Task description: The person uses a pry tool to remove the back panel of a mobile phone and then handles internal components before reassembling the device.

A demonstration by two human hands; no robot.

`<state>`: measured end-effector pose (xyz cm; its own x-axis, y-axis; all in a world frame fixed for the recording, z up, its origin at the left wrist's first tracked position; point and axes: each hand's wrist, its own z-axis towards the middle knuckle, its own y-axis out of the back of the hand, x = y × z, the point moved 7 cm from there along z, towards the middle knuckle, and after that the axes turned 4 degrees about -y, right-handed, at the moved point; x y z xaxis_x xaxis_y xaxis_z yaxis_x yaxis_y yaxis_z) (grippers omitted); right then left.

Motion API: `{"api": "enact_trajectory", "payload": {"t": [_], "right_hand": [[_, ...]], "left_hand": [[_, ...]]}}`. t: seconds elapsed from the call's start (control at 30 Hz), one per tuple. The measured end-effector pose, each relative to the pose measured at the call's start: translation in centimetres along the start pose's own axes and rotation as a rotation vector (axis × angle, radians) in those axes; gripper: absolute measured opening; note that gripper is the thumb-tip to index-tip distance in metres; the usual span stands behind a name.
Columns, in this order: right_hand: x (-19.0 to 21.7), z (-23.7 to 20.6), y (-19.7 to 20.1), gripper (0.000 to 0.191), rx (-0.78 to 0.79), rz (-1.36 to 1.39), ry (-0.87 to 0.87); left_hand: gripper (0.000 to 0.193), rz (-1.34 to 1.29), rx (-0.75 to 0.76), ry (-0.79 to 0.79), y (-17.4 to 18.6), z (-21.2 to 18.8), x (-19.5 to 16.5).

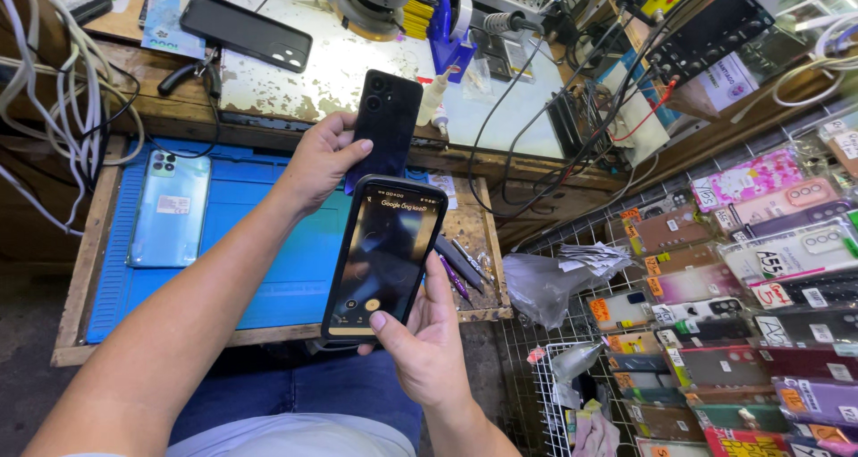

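The right hand (427, 345) grips a lit phone (384, 259), thumb on its screen. Just above it, the left hand (317, 160) pinches a black phone (386, 133) upright, back toward the camera. Two more phones lie apart: a pale blue one (168, 209) on the blue mat (268, 269), a dark one (246, 30) on the bench (295, 91). Four phones in all.

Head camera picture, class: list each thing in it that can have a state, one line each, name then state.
Left hand: grips the black phone, held upright.
Black phone: back facing the camera.
Right hand: holds the cased phone, thumb on its screen.
Cased phone: screen lit, tilted.
Light blue phone: lying face down on the blue mat.
Dark phone: lying face down on the upper bench.
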<state>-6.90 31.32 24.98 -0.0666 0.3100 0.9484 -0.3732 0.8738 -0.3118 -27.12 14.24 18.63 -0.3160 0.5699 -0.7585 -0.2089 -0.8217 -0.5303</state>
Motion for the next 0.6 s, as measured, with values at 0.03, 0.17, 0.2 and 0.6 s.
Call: {"api": "enact_trajectory", "payload": {"t": [0.03, 0.17, 0.2, 0.6], "right_hand": [[0.3, 0.0, 0.1, 0.092, -0.003, -0.01, 0.003], [1.2, -0.1, 0.1, 0.092, -0.031, -0.044, 0.005], [1.4, -0.2, 0.2, 0.092, -0.044, -0.051, 0.002], [1.8, -0.5, 0.1, 0.09, -0.026, -0.034, 0.015]], "left_hand": [[0.025, 0.008, -0.007, 0.013, -0.3, 0.3, 0.0], [0.028, 0.014, -0.012, 0.024, -0.9, 0.8, 0.3], [0.028, 0.013, -0.019, 0.035, -0.8, 0.7, 0.5], [0.028, 0.002, -0.045, 0.057, 0.7, 0.3, 1.9]]}}
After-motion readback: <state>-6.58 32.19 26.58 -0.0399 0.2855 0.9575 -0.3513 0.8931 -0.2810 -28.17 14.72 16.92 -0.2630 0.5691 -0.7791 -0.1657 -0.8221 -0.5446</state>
